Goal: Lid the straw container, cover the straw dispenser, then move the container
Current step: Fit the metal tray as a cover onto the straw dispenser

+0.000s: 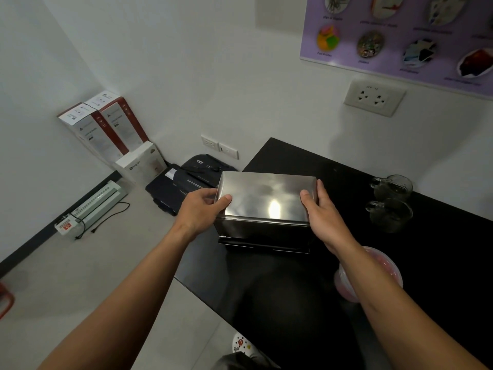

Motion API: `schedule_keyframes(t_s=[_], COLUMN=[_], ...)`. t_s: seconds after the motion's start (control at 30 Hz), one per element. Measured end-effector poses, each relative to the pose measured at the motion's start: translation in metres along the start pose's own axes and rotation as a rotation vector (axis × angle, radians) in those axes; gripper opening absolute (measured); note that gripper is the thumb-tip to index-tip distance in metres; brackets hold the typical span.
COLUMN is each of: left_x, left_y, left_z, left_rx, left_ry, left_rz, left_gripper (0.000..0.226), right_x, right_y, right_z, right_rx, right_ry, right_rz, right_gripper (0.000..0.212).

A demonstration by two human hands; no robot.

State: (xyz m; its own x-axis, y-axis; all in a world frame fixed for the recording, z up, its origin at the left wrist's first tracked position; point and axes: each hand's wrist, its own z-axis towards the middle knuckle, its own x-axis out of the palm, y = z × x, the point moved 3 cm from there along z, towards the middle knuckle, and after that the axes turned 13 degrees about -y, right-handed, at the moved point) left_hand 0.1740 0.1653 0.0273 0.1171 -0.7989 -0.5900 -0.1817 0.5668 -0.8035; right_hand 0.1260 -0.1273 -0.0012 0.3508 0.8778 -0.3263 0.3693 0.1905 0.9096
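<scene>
A shiny steel straw dispenser stands near the left end of the black counter. Its flat metal cover lies on top of it. My left hand grips the cover's left end with the thumb on top. My right hand grips its right end the same way. A clear round straw container with pink contents and a lid sits on the counter to the right of the dispenser, partly hidden behind my right forearm.
Two glass mugs stand at the counter's back right. On the floor to the left are a black shredder, cardboard boxes in the corner and a white laminator with a cord. A wall socket is above the counter.
</scene>
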Motion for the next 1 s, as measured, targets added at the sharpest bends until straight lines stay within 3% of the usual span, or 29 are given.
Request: schedule_keyframes(t_s=[0.23,1.0], left_x=[0.0012,0.0040], left_y=[0.0012,-0.0012], left_z=[0.0019,0.0052], left_rx=[-0.043,0.031], left_ry=[-0.011,0.043], left_rz=[-0.023,0.095], left_gripper=[0.062,0.064], right_x=[-0.0007,-0.0022], right_y=[0.0006,0.0018], right_z=[-0.0004,0.0018], right_rx=[-0.008,-0.036], right_ry=[0.003,0.008], right_rz=[-0.015,-0.042], right_gripper=[0.077,0.077])
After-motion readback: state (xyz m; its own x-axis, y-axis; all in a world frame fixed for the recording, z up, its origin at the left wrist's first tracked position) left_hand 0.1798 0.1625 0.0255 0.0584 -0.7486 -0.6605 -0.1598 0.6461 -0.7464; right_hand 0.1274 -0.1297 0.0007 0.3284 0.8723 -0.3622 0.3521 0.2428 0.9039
